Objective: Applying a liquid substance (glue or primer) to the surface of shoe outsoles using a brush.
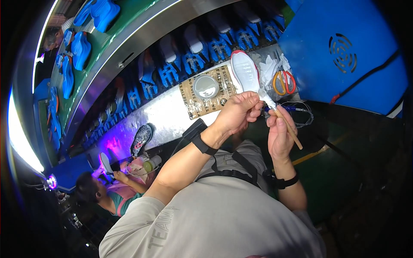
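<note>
My right hand [280, 136] grips a slim wooden-handled brush [292, 133] slantwise, its handle end pointing down to the right. The brush's upper end is covered in a white wrapping [267, 99]. My left hand [241, 111] is closed, its fingertips pinched against this white wrapping. Just beyond my left hand, a shoe sole [245, 71] with a white inside and a red edge lies on the metal bench. Crumpled white paper [268, 69] lies right of the sole, with scissors [283, 83] with orange and red handles beside it.
A round grey dish [205, 87] rests on brown printed paper [188, 99]. Behind the bench [165, 115] runs a row of blue clamps [192, 62] holding shoe parts. A blue machine housing [344, 51] stands right. At lower left, another person [101, 189] holds a sole; a dark sole [142, 138] lies nearby.
</note>
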### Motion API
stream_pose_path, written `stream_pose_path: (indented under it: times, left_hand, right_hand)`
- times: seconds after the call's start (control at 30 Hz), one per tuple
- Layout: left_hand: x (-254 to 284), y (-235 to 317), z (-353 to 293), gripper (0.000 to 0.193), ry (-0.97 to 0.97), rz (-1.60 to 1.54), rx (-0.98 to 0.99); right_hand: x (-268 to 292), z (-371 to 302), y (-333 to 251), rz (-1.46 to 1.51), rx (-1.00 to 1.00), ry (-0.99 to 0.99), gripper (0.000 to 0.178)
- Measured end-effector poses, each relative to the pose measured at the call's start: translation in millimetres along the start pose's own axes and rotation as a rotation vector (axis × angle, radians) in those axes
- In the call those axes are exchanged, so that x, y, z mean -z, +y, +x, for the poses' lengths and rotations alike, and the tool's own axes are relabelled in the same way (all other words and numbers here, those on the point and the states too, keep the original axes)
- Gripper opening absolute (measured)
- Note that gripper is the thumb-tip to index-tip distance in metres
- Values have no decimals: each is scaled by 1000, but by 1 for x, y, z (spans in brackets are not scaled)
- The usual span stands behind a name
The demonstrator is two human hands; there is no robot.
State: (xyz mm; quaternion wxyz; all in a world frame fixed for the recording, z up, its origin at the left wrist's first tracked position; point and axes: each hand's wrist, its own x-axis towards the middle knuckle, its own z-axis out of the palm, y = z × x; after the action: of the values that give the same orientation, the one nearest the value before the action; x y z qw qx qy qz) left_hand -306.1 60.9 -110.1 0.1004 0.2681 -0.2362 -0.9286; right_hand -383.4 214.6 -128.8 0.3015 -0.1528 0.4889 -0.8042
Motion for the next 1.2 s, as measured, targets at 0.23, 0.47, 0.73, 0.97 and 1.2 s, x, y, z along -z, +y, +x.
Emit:
stream_pose_path:
  times: [0.23,0.47,0.73,0.97,1.2]
  left_hand:
    - [10,-4,3,17,259,606,-239]
    - [-9,0,-14,16,110,306,-207]
    - [-6,3,-11,16,-30,261,-210]
    - [26,-10,-5,23,316,438,-101]
    - [-5,-8,-26,17,135,160,-114]
  right_hand:
    - [-5,0,-7,258,-61,75,37]
    - [-4,-2,-10,176,-49,33,36]
    - [-6,-7,-12,428,-204,31,36]
    - [-7,-9,-12,288,-131,15,36]
    - [-3,-13,-6,19,-84,-12,35]
